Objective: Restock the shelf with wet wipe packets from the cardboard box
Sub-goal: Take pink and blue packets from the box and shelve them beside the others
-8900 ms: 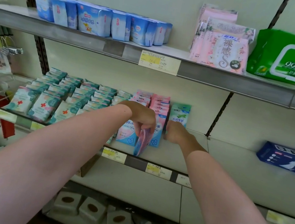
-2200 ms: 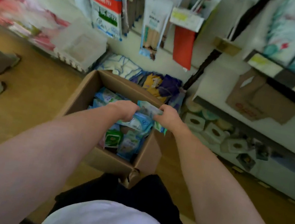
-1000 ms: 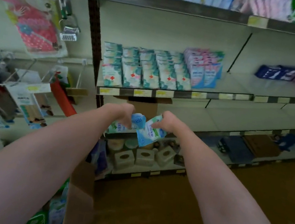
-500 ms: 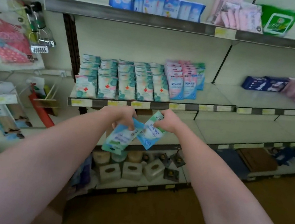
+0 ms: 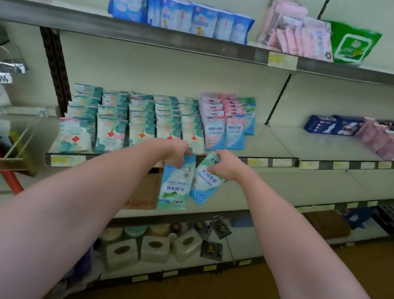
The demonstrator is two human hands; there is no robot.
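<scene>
My left hand (image 5: 177,152) grips the top edge of a blue-green wet wipe packet (image 5: 175,185) that hangs upside down below it. My right hand (image 5: 224,164) pinches a second wet wipe packet (image 5: 204,181), tilted, right beside the first. Both hands are just in front of the middle shelf (image 5: 280,148) edge, below the rows of green red-cross packets (image 5: 127,121) and pink and blue packets (image 5: 224,122). The cardboard box on the floor is out of view.
The upper shelf (image 5: 132,32) carries blue packs (image 5: 180,14), pink packs (image 5: 298,32) and a green pack (image 5: 352,45). Dark blue boxes (image 5: 337,124) sit at the right of the middle shelf. White tissue boxes (image 5: 155,247) stand on the bottom shelf. A brown carton (image 5: 142,192) lies on the lower shelf.
I took packets out of the box, stood up and turned to the shelves. In the last half second both hands rose with a packet each, closer to the middle shelf edge.
</scene>
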